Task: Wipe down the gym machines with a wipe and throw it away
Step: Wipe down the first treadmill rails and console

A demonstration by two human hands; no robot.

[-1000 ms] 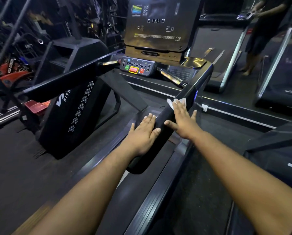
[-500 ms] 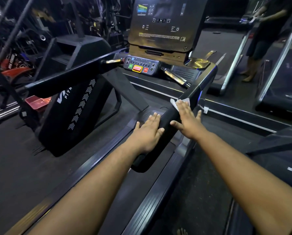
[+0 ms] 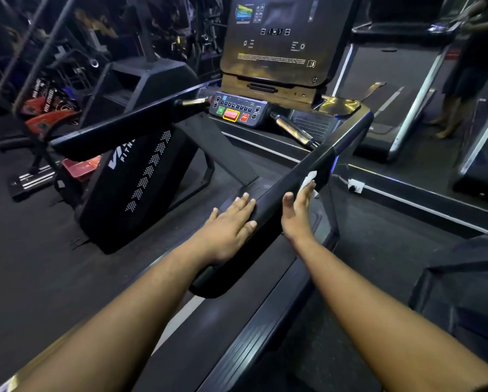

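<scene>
My right hand only presses the wipe flat-fingered against the handrail, left hand resting open; wipe could slip off sideways.

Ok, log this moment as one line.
stage: wiping | right hand: presses wipe on handrail side | left hand: flat on handrail

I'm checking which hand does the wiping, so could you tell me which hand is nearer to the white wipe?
Right. The right hand presses the white wipe against the outer side of the treadmill handrail with straight fingers. The left hand rests flat on the rail's top, nearer the person, apart from the wipe.
</scene>
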